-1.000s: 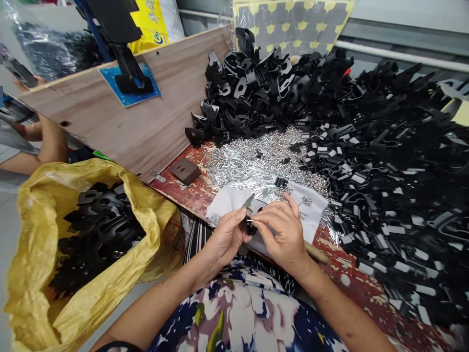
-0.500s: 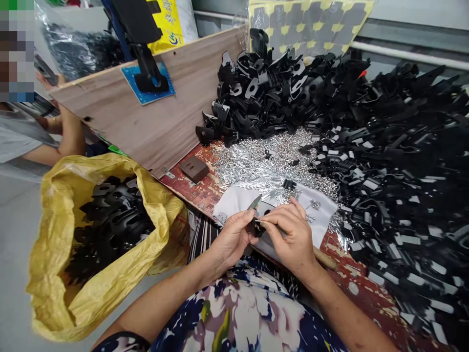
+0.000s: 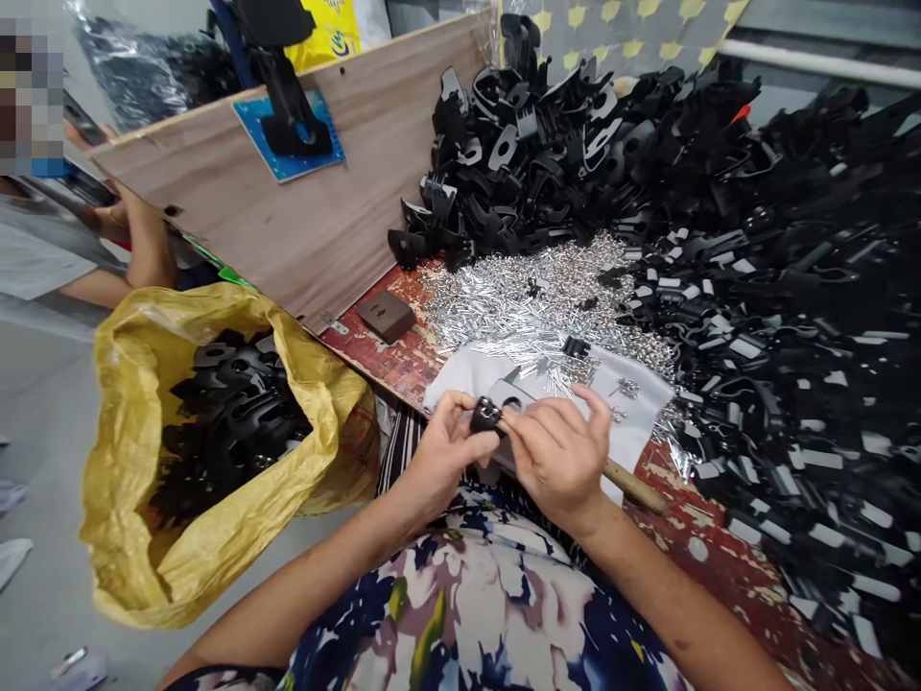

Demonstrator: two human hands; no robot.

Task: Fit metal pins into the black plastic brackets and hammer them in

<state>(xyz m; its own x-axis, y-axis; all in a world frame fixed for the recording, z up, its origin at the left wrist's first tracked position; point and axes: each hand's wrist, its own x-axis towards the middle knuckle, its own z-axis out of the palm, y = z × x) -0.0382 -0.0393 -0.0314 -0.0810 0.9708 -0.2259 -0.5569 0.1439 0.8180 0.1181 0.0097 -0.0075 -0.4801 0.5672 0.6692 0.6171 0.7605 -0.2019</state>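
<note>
My left hand [image 3: 438, 456] pinches a small black plastic clip [image 3: 486, 416] at the table's near edge. My right hand [image 3: 557, 451] meets it from the right, its fingertips closed on the same clip; whether a pin is in them I cannot make out. Both hands hover over a white cloth [image 3: 633, 422] on which a small metal block [image 3: 512, 393] lies. Just beyond lies a heap of small silver pins [image 3: 518, 302]. A wooden handle [image 3: 633, 488] pokes out from under my right hand.
Big piles of black plastic clips [image 3: 755, 240] cover the table's back and right. A small dark block [image 3: 387, 316] lies left of the pins. A wooden board [image 3: 323, 192] stands at the left. A yellow bag [image 3: 144, 537] of black parts sits at lower left. Another person's arm [image 3: 144, 250] shows behind.
My hands have turned the clip so its black body faces up between the fingertips. The view has shifted slightly down and right; the hands stay over the cloth.
</note>
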